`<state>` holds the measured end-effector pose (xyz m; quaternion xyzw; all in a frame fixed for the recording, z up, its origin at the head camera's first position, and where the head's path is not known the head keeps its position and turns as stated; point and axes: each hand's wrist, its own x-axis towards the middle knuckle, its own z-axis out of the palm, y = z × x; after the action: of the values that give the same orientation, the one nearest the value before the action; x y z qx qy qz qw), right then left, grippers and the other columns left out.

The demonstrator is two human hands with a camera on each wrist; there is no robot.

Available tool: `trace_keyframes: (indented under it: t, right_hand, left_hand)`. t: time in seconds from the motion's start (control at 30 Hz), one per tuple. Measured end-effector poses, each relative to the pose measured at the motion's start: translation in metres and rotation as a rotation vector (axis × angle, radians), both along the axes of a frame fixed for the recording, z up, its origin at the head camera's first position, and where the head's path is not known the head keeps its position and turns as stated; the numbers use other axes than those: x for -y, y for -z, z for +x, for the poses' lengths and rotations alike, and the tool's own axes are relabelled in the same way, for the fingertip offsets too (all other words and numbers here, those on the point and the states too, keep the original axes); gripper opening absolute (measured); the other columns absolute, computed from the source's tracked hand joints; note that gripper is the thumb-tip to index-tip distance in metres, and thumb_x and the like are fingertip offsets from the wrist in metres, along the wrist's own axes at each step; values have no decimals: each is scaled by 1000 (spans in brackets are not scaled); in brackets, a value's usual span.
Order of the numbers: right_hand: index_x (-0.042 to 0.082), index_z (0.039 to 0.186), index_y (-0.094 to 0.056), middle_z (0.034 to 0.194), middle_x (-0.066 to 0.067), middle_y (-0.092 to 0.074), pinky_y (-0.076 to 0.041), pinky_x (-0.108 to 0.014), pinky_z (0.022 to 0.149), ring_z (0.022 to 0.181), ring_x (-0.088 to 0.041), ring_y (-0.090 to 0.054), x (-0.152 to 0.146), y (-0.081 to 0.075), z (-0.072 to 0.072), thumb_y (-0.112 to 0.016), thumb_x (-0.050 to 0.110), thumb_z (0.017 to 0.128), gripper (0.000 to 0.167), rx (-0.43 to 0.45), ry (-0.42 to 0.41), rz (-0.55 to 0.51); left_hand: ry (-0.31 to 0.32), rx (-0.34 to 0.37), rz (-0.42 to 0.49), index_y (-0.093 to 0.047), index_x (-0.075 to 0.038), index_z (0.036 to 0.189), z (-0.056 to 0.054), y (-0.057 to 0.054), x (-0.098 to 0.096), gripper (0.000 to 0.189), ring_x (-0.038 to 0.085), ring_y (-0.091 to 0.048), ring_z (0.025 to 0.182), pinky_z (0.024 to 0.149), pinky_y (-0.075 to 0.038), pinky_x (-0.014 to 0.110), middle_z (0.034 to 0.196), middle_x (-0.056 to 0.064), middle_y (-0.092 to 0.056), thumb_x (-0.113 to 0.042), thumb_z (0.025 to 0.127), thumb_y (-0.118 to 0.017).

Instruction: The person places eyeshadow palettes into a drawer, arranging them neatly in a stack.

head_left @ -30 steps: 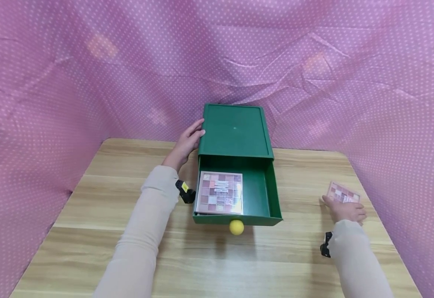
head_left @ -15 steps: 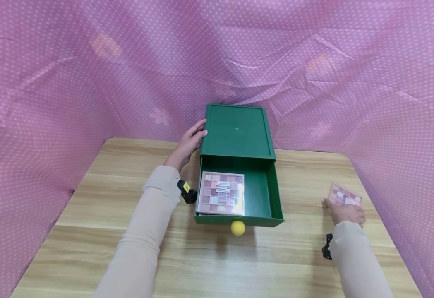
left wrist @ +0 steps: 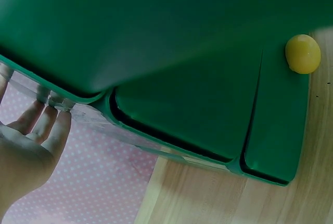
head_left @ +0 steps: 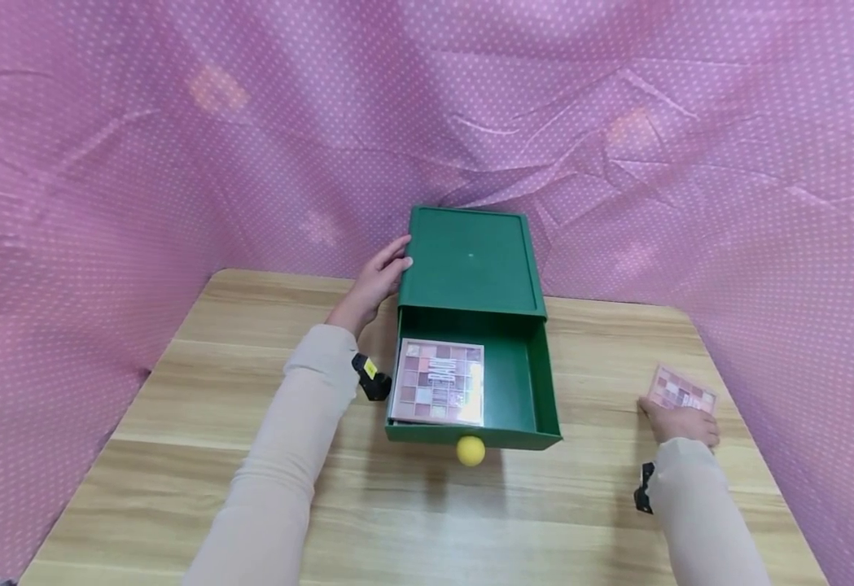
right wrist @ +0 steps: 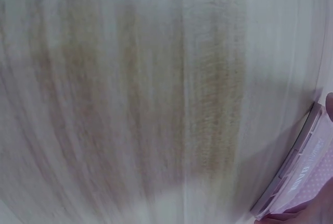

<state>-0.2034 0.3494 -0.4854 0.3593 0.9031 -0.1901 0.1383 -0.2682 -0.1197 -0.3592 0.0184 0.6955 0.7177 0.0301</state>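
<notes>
1 yellow knob [head_left: 470,451] on 1 slid-out green drawer [head_left: 514,395]. R hand [head_left: 683,425] grips 1 pink palette [head_left: 681,386] at tbl [head_left: 397,529] R side. 1 drawer palette [head_left: 437,382] seen, L half. L hand [head_left: 373,285] ungripping, fingers loosely extended, touching 1 cabinet's [head_left: 472,260] L side.

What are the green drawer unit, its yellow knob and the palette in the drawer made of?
Green drawer unit: probably moulded plastic, satin, given its rounded edges and raised rim.
Yellow knob: smooth with a faint shine, so perhaps plastic or painted wood.
Palette: likely plastic under a clear, glossy cover, judging by the glare over its coloured squares.
</notes>
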Motion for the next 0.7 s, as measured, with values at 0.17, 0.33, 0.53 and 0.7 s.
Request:
trace_keyframes:
  t: [0.17, 0.33, 0.53, 0.7]
  right_hand:
    - [-32, 115, -1, 112, -47, -21, -27, -50, 88, 102, -49, -29, 2, -4, 2, -47, 60, 73, 111, 5, -15, 14]
    - [-31, 116, 0, 113, -47, -20, -25, -50, 89, 104, -49, -27, 3, -4, 5, -48, 57, 74, 109, -11, -4, -3]
    - [-31, 116, -3, 110, -45, -23, -27, -50, 89, 100, -48, -29, -1, -2, 8, -52, 54, 73, 107, -31, -7, -31]
    - [-32, 114, -11, 104, -43, -28, -29, -50, 86, 94, -46, -32, -4, -4, 9, -52, 55, 71, 105, -30, -43, -9]
  left_hand:
    - [-2, 4, -6, -38, -25, 132, -2, 0, 0, 43, 21, -44, 108, 86, -39, 37, 133, 2, -33, -25, 89, -47]
    - [-11, 10, -2, -39, -26, 131, -4, 0, 0, 42, 21, -44, 108, 86, -39, 37, 133, 2, -33, -24, 89, -48]
    - [-6, 16, 9, -39, -26, 131, -6, 0, 1, 43, 21, -44, 108, 87, -38, 38, 133, 2, -33, -24, 89, -48]
    - [-7, 13, 4, -38, -25, 131, -7, 0, 1, 43, 21, -45, 107, 85, -40, 36, 133, 2, -34, -24, 89, -47]
